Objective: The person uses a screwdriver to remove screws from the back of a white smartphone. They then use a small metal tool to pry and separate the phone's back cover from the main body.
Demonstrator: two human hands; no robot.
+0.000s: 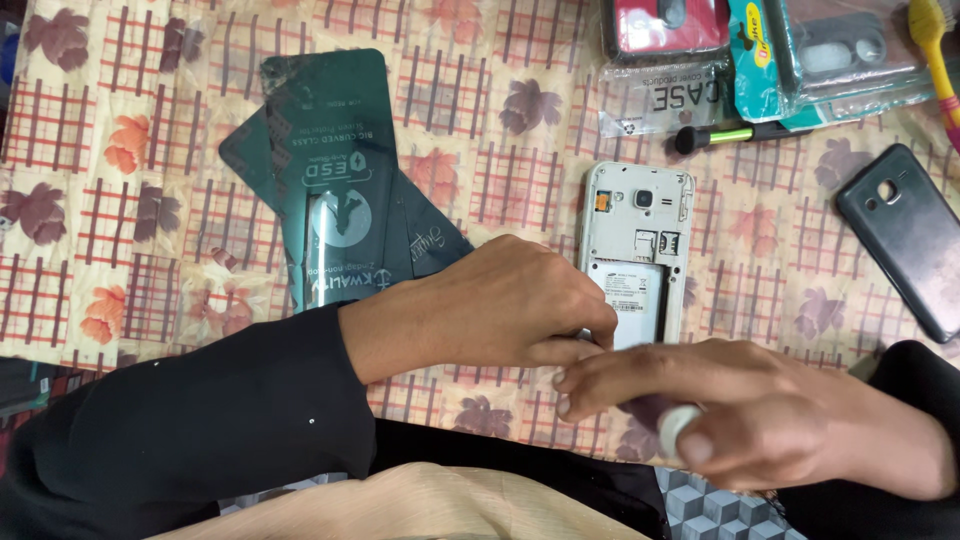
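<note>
Hands (600,370) at phone's (637,250) lower edge — crowded

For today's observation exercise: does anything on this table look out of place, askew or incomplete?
Yes. The white phone lies face down with its back off, insides exposed, while a dark back cover lies apart at the right. The dark screen-protector packets are fanned crookedly over one another.

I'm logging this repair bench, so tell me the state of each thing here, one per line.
White phone: back cover off, face down, battery bay exposed.
Black back cover: detached, lying apart at right.
Dark screen-protector packets: stacked, overlapping.
Packaged phone cases: in plastic sleeves.
Left hand: fingers pinched at phone's lower edge.
Right hand: closed on a small white-tipped object, blurred.
</note>
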